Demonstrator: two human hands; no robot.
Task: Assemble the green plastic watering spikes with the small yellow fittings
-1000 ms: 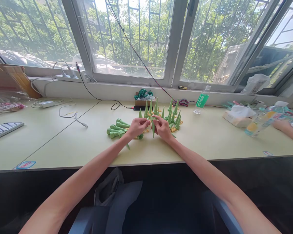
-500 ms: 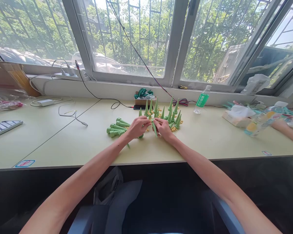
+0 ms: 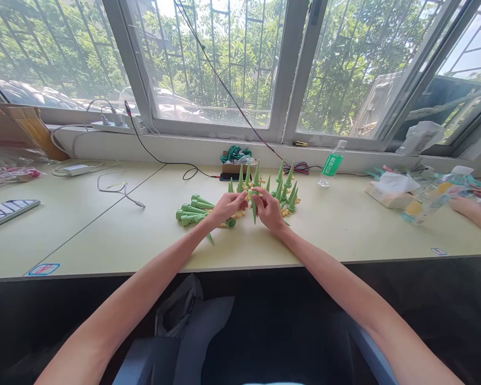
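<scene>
My left hand and my right hand meet over the middle of the pale green table. Both are closed on one green cone spike that points down between them, with a small yellow piece at its top. Several green spikes lie flat in a pile just left of my left hand. Behind my hands several more spikes stand upright with yellow parts among them.
A water bottle with a green label stands at the back right. Another person's hands work at the far right beside a tissue box. A phone and cables lie at the left. A small box sits by the window sill.
The spike between my hands has turned from a slant to nearly upright, tip down. Both hands stay in the same place.
</scene>
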